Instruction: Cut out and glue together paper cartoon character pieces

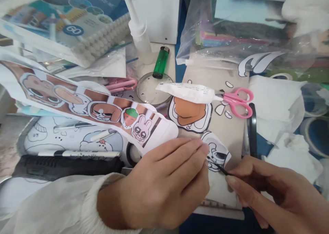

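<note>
Left hand [167, 184] is resting palm-down, fingers pressed together and pointing to 2 o'clock at the edge of the paper cutout [218, 152]; cannot tell whether pinching it. Right hand [272, 192], at the cutout's 4 o'clock, is pinching 1 thin black tool [223, 170].

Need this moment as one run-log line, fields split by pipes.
left hand: fingertips at drawn paper cutout | right hand: pinching thin dark tool, tip at cutout | nearby: pink scissors, white tube
</note>
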